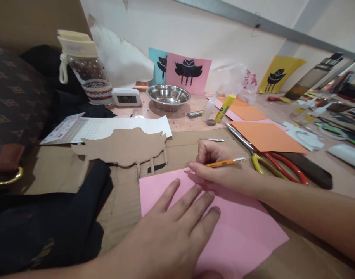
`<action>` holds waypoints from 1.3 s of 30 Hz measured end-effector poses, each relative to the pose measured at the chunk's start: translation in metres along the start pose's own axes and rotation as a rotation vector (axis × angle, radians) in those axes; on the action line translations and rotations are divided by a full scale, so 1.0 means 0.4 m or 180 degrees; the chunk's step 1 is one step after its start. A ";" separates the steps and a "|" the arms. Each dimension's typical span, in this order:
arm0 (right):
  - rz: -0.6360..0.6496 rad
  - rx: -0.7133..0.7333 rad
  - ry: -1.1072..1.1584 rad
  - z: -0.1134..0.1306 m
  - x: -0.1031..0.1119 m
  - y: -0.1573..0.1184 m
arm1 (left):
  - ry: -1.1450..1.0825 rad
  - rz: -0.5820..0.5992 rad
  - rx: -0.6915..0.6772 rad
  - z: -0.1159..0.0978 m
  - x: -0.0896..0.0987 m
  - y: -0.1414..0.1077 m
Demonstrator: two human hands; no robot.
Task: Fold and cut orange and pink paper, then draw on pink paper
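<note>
A sheet of pink paper (pixel 247 228) lies on a piece of brown cardboard (pixel 122 205). My left hand (pixel 177 224) rests flat on the sheet, fingers spread. Close to the sheet's far edge, my right hand (pixel 215 162) is closed around a yellow pencil (pixel 224 162), whose tip is at the paper. Beyond the sheet, to the left, lies a cut-out cardboard shape (pixel 125 147) with thin legs at its lower edge. Black fabric (pixel 49 217) is bunched up to the left of my left hand.
Scissors with red and yellow handles (pixel 288 166) lie right, partly under orange paper (pixel 264 135). A steel bowl (pixel 168 97), glue stick (pixel 225 107), digital clock (pixel 126 97) and bottle (pixel 85 69) stand behind. Pink (pixel 202 83) and yellow cards (pixel 290 66) lean at the wall. A patterned bag (pixel 17 97) is left.
</note>
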State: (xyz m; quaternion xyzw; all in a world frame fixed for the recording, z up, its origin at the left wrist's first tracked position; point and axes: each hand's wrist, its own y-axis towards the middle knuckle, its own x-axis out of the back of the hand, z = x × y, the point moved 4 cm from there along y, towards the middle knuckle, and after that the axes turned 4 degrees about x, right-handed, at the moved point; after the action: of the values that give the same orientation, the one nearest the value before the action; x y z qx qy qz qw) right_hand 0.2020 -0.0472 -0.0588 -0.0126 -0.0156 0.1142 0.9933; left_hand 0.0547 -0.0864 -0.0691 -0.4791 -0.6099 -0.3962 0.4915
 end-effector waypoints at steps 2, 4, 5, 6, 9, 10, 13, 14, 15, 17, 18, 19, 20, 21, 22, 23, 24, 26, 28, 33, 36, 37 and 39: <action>0.0054 -0.0020 0.0126 -0.006 -0.001 -0.002 | 0.0005 0.0017 0.0001 -0.001 0.000 0.001; 0.0062 -0.0051 0.0143 -0.010 0.001 -0.005 | 0.0019 -0.0010 -0.0006 -0.001 -0.001 0.001; 0.0065 -0.0057 0.0113 -0.011 0.002 -0.006 | 0.0027 -0.0040 -0.0019 -0.001 -0.001 0.001; 0.0069 -0.0059 0.0071 -0.011 0.003 -0.006 | 0.0043 -0.0076 -0.0030 -0.001 -0.001 0.001; 0.0041 -0.0098 0.0004 -0.010 0.005 -0.005 | 0.0149 -0.0218 -0.0053 -0.001 -0.001 0.000; 0.0013 -0.0124 0.0003 -0.010 0.005 -0.005 | 0.0201 -0.0269 -0.0051 -0.001 -0.001 -0.001; -0.0057 -0.0221 0.0082 -0.010 0.002 -0.005 | 0.0408 -0.0483 -0.0049 -0.002 0.001 -0.002; -0.0062 -0.0271 0.0113 -0.011 0.001 -0.006 | 0.0495 -0.0569 -0.0046 -0.002 0.001 -0.003; -0.0069 -0.0328 0.0131 -0.012 0.000 -0.007 | 0.0589 -0.0670 -0.0040 -0.003 0.002 -0.005; -0.0093 -0.0417 0.0113 -0.016 0.000 -0.010 | 0.0773 -0.0895 -0.0010 -0.001 0.003 -0.008; -0.0088 -0.0442 0.0088 -0.019 0.001 -0.011 | 0.0851 -0.0986 0.0006 -0.001 0.003 -0.010; -0.0087 -0.0452 0.0058 -0.022 0.003 -0.012 | 0.0921 -0.1052 0.0023 0.000 0.002 -0.012; -0.0082 -0.0454 0.0033 -0.026 0.005 -0.013 | 0.0983 -0.1095 0.0045 0.001 0.002 -0.014; -0.0080 -0.0453 0.0009 -0.030 0.007 -0.014 | 0.1038 -0.1114 0.0060 0.000 0.001 -0.015; -0.0089 -0.0445 -0.0009 -0.034 0.010 -0.015 | 0.1085 -0.1128 0.0068 -0.001 0.000 -0.016; -0.0127 -0.0431 -0.0020 -0.038 0.013 -0.016 | 0.1116 -0.1135 0.0075 -0.002 0.000 -0.017; -0.0169 -0.0413 -0.0033 -0.041 0.015 -0.017 | 0.1133 -0.1149 0.0088 -0.003 -0.001 -0.018; -0.0215 -0.0382 -0.0093 -0.044 0.018 -0.018 | 0.1127 -0.1168 0.0090 -0.005 -0.001 -0.018; -0.0241 -0.0375 -0.0152 -0.043 0.017 -0.018 | 0.1090 -0.1165 0.0077 -0.005 -0.001 -0.017; -0.0155 -0.0402 0.0148 -0.029 0.006 -0.013 | 0.0890 -0.0883 0.0023 -0.003 0.010 -0.011; -0.0033 -0.0347 0.0051 -0.022 0.004 -0.010 | 0.0815 -0.0517 -0.0050 -0.003 0.012 -0.006; -0.0044 -0.0346 -0.0024 -0.022 0.006 -0.009 | 0.0802 -0.0444 -0.0070 -0.003 0.012 -0.005; -0.0121 -0.0321 -0.0115 -0.023 0.012 -0.007 | 0.0780 -0.0382 -0.0085 -0.001 0.010 -0.004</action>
State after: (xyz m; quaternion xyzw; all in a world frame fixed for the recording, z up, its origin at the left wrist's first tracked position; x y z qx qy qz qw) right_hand 0.2075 -0.0493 -0.0676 -0.0604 -0.0395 0.0946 0.9929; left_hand 0.0532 -0.0864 -0.0652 -0.3962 -0.5675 -0.4885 0.5313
